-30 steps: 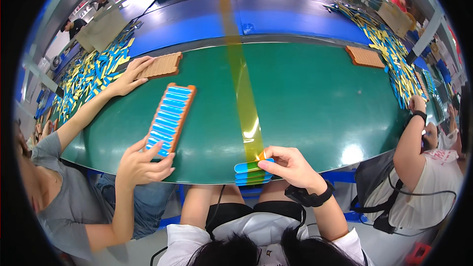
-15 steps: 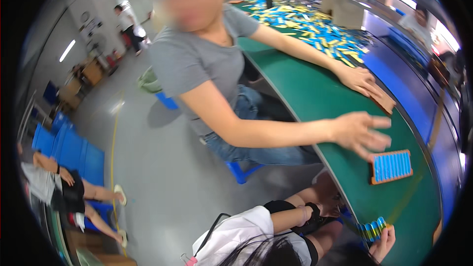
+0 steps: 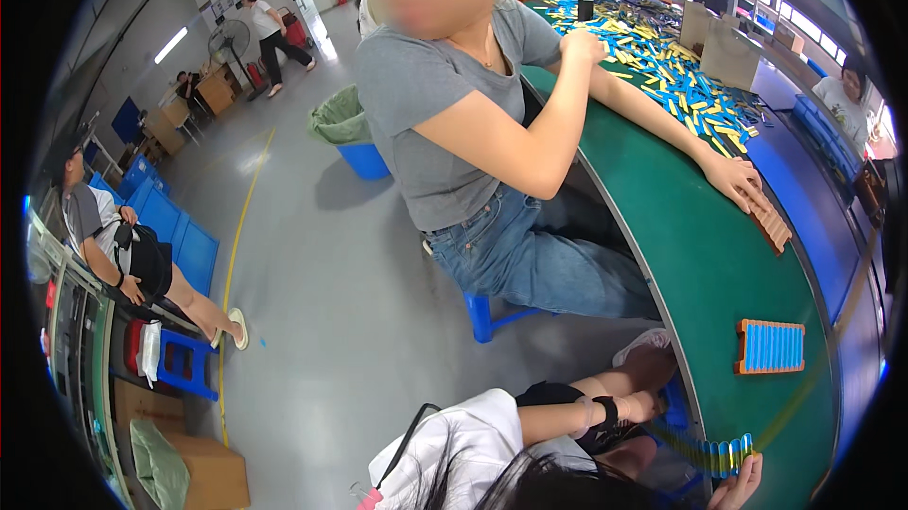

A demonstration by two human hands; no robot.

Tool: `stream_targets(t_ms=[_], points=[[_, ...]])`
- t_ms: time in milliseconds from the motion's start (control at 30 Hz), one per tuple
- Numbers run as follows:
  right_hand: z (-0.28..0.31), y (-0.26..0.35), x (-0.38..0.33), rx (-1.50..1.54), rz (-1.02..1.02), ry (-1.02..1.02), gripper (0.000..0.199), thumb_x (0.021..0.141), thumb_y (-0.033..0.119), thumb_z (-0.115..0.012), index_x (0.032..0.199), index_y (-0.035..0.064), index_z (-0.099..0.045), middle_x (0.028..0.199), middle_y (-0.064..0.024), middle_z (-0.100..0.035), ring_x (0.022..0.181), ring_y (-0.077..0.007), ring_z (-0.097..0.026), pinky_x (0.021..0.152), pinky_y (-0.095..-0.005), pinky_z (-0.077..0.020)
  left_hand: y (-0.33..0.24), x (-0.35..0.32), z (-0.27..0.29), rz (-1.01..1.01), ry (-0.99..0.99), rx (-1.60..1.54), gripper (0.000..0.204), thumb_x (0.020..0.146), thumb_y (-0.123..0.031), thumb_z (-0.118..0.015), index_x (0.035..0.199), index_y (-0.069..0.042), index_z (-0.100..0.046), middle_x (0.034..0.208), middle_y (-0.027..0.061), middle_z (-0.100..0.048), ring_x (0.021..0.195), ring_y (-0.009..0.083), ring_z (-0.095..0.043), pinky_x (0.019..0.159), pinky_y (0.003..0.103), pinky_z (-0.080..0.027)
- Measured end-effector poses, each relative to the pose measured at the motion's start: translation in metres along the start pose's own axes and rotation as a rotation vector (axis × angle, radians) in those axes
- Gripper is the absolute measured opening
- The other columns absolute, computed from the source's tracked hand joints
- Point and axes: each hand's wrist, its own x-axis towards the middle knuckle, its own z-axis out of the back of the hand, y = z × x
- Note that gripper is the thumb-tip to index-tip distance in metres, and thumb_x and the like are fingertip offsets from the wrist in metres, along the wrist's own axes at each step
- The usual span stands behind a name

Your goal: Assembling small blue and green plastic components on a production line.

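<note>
The right hand (image 3: 740,484) is clamped at the fingertips on the near end of a taped row of blue strips (image 3: 726,456). The row extends from the fingertips toward the left, at the near edge of the green tabletop (image 3: 733,269). A translucent yellow tape (image 3: 804,398) runs from beside the fingertips, up and away to the right of the hand.

Pose: the right hand enters low in the view, fingers pointing up toward the strips; its forearm is not visible. The left hand (image 3: 645,406), with a black wristband (image 3: 606,411) at its wrist, lies to the left of the right hand and well apart from it, low by the legs; its forearm runs nearly level. Whether its fingers are apart or together cannot be told.

Beyond the right hand, apart from it, an orange tray (image 3: 742,349) filled with blue strips lies flat on the tabletop. Farther beyond, a co-worker's hand (image 3: 736,183) rests on a brown ridged block (image 3: 775,230). Farthest from the right hand, blue and yellow strips form a loose pile (image 3: 676,80).
</note>
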Motion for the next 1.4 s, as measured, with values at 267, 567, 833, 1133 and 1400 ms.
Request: stream_targets(t_ms=[267, 567, 833, 1133, 1400], points=[[-0.009, 0.028, 0.014, 0.604, -0.734, -0.291, 0.019, 0.086, 0.018, -0.048, 0.072, 0.0049, -0.048, 0.061, 0.0039, -0.032, 0.055, -0.0055, -0.027, 0.048, -0.0208, -0.0221, -0.178, -0.121, 0.134, -0.471, 0.321, 0.054, 0.021, 0.077, -0.019, -0.053, 0.075, 0.002, -0.057, 0.066, 0.0159, -0.057, 0.059, 0.0255, -0.056, 0.056, 0.033, -0.045], [-0.007, 0.041, 0.024, 0.595, -0.712, -0.303, 0.014, 0.084, 0.010, -0.052, 0.076, -0.0003, -0.050, 0.070, -0.0013, -0.045, 0.065, -0.0096, -0.036, 0.061, -0.0221, -0.0321, -0.193, -0.071, 0.155, -0.452, -0.685, 0.378, 0.089, 0.070, -0.027, -0.066, 0.128, 0.009, -0.009, 0.123, 0.0250, -0.029, 0.115, 0.0361, -0.029, 0.096, 0.038, -0.029], [-0.010, 0.032, 0.011, 0.665, -0.695, -0.315, 0.011, 0.084, 0.006, -0.051, 0.076, -0.0002, -0.048, 0.074, -0.0011, -0.045, 0.071, -0.0088, -0.039, 0.066, -0.0212, -0.0340, -0.206, -0.051, 0.148, -0.328, -0.591, 0.562, 0.110, 0.059, -0.032, -0.073, 0.127, 0.014, -0.001, 0.121, 0.0276, -0.029, 0.110, 0.0357, -0.032, 0.092, 0.038, -0.029], [-0.015, 0.014, 0.007, 0.636, -0.656, -0.356, 0.006, 0.079, 0.004, -0.052, 0.080, -0.0017, -0.055, 0.074, 0.0006, -0.051, 0.068, -0.0052, -0.043, 0.060, -0.0193, -0.0335, -0.204, -0.002, 0.157, -0.543, -0.470, 0.425, 0.087, 0.061, -0.018, -0.071, 0.125, 0.005, -0.018, 0.118, 0.0240, -0.037, 0.105, 0.0356, -0.038, 0.090, 0.040, -0.031], [-0.013, 0.017, 0.014, 0.813, -0.698, -0.326, 0.005, 0.078, 0.002, -0.058, 0.078, -0.0020, -0.054, 0.073, 0.0015, -0.053, 0.065, -0.0027, -0.043, 0.057, -0.0164, -0.0347, -0.208, -0.007, 0.170, -0.466, -0.185, 0.376, 0.090, 0.069, -0.009, -0.061, 0.131, 0.005, 0.002, 0.124, 0.0142, -0.039, 0.112, 0.0302, -0.034, 0.097, 0.035, -0.024]])
